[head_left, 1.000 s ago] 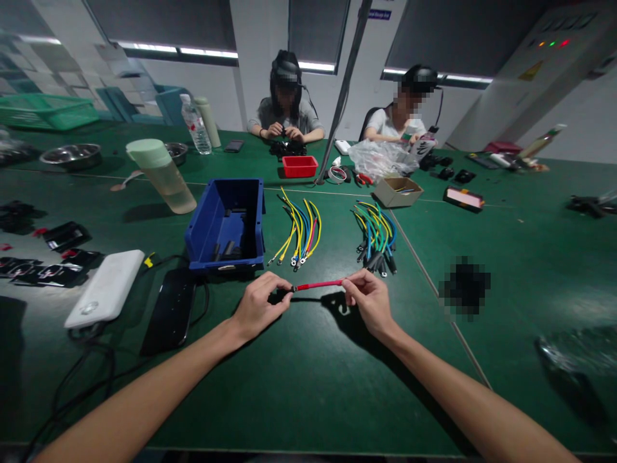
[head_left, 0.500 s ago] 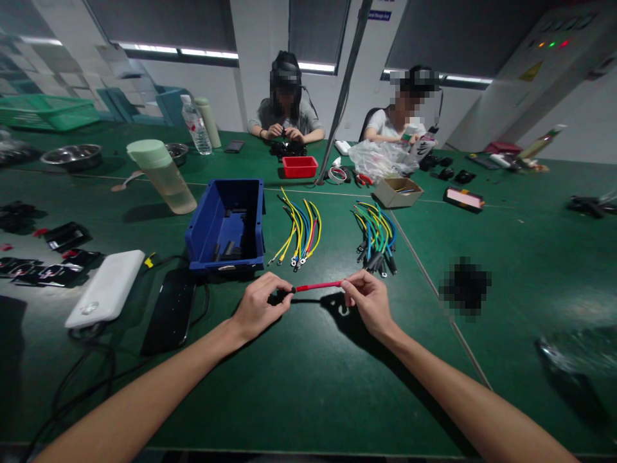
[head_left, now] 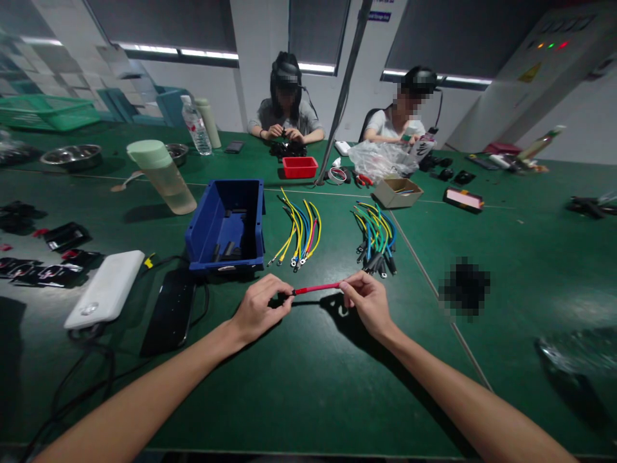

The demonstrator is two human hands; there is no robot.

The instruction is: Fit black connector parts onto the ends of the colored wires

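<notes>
Both hands are up just above the green table [head_left: 308, 386], and a short red wire [head_left: 315, 288] runs straight between them. The left hand [head_left: 258, 308] pinches one end, where a dark sleeve or tip shows at the fingertips; the right hand [head_left: 369, 302] pinches the other end between thumb and forefinger. The wire is held level, clear of the tabletop, close in front of the person. It is thin, bright red and stretched taut; one wire only.

To the left lie a white flat device [head_left: 106, 288] and a black one [head_left: 171, 308], with dark cables trailing from them. Just beyond the hands stands one blue bin [head_left: 226, 225] with some black parts inside. Right of it lie two bunches of wires: a mostly yellow bunch [head_left: 299, 235] with ring terminals, and a green, blue and yellow bunch [head_left: 376, 238] with black ends. Further back I can see a pale green tumbler [head_left: 161, 175], a small red tray [head_left: 299, 166] and a cardboard box [head_left: 398, 191]. At the far side two people sit, one [head_left: 286, 109] left and one [head_left: 402, 116] right, each with hands busy at the table.
</notes>
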